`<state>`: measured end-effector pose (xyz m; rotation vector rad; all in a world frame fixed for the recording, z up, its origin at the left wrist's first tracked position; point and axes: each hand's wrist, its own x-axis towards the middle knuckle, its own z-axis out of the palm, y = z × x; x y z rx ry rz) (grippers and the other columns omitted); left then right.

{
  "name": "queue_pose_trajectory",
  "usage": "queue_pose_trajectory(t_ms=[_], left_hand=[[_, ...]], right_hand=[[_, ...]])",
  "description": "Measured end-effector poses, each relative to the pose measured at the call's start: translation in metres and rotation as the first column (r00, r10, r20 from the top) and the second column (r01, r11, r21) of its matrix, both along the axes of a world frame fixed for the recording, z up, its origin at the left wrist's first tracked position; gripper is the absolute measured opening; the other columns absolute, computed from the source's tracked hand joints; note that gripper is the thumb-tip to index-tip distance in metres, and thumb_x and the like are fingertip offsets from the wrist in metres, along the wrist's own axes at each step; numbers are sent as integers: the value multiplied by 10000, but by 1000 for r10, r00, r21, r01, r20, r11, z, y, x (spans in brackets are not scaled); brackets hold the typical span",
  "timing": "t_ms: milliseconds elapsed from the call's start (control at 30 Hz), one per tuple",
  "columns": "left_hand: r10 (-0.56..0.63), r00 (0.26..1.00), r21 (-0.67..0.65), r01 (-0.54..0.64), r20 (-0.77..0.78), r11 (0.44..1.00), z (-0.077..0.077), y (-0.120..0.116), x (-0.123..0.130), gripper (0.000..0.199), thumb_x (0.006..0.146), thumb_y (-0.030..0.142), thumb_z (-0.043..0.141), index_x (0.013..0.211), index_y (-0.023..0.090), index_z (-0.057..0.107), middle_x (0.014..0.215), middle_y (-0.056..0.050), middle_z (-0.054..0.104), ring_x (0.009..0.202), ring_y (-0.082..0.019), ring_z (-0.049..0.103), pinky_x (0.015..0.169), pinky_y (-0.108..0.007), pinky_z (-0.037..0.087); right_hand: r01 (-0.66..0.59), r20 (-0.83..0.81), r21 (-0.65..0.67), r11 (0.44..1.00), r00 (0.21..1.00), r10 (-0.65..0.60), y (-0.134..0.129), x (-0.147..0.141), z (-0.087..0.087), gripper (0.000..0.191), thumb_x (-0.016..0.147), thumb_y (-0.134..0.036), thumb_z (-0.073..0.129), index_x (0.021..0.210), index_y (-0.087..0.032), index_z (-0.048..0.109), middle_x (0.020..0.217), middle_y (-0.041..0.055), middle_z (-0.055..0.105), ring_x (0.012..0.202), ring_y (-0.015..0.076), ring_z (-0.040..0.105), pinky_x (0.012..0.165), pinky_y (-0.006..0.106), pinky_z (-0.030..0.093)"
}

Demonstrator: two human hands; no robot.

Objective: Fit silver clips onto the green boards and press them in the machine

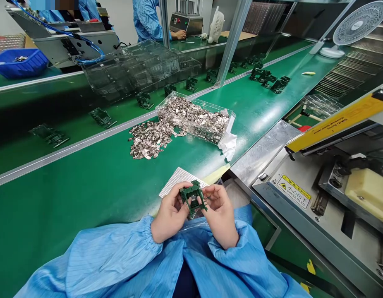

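Both my hands hold one dark green plastic frame (191, 194) with an open middle, just above the table's near edge. My left hand (171, 213) grips its left side, thumb across the front. On the other side, my right hand (219, 213) has thumb and fingers closed on the frame's right edge. Whether a small part is also pinched in the fingers is hidden. Beneath the frame lies a white gridded sheet (174, 181). Beyond it, a heap of small metal pieces (149, 140) spreads on the green table, beside a clear tray (207, 135) filled with similar pieces.
Several green frames (266, 78) lie farther along the table, and others (101, 118) line the lower strip behind the metal rail. A machine with a yellow bar (337, 122) stands at right. A metal post (233, 41) rises behind the tray. A fan (359, 25) and co-workers' blue sleeves (148, 18) appear farther back.
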<state>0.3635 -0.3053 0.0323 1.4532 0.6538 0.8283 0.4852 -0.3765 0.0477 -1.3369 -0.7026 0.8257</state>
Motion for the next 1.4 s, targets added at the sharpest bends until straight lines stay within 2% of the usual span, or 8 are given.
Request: queue_pose_trajectory(t_ms=[200,700,900,1033,1067,1133,1233,1400], left_hand=[[38,999,-73,-39,-14,997,4,-4,1,290,857,327,621,1103,188,555,907,-56,664,764,-157,643,674,-251,559],[55,993,17,-54,-102,998,10,-11,0,330,755,165,674,1073,188,586,913,-42,672,783,-172,649,693,-277,558],[-20,995,-32,17,-94,999,18,-9,-3,316,798,265,679,1088,196,573,981,-63,650,801,-175,654,694,-303,597],[59,997,-165,-68,-59,984,23,7,3,434,762,392,724,1101,208,526,1041,-64,616,819,-190,662,628,-307,607],[75,996,-184,-84,-53,979,22,11,6,460,750,408,734,1101,206,516,1044,-64,611,847,-198,661,642,-315,608],[84,996,-175,-90,-42,980,16,18,14,477,741,421,740,1092,197,507,1030,-63,603,890,-200,646,700,-324,601],[103,994,-78,-106,-43,991,3,24,24,458,748,418,732,1077,182,518,1009,-59,599,916,-182,620,817,-325,565],[148,987,23,-147,-60,989,-12,26,26,430,776,413,702,1101,185,538,1010,-54,598,881,-158,611,823,-294,539]], right_hand=[[31,-92,-4,1000,995,-31,3,-6,-1,309,732,-339,748,828,-235,474,793,2,588,650,143,565,555,248,534],[60,-201,37,998,978,-51,-7,-12,-7,360,705,-308,751,722,-229,399,726,-20,552,641,137,524,577,245,485],[110,-52,33,993,993,-108,-20,-5,-12,237,807,-373,693,854,-223,516,791,2,575,698,151,557,634,261,494],[261,74,-53,964,964,-256,-31,20,-37,318,850,-509,631,913,-199,606,815,32,616,760,181,585,703,295,496],[244,85,-87,966,968,-237,-32,25,-45,366,845,-555,617,883,-191,627,788,37,625,749,190,591,698,304,495],[96,85,-131,987,993,-85,-30,28,-60,442,846,-615,578,835,-180,661,728,42,644,702,198,597,663,312,487],[-118,78,-112,987,989,127,-20,20,-73,446,870,-602,559,779,-182,678,682,28,649,642,181,583,614,295,470],[-109,96,-58,992,989,114,-8,9,-83,469,923,-568,497,697,-185,643,629,16,590,621,168,555,590,279,465]])
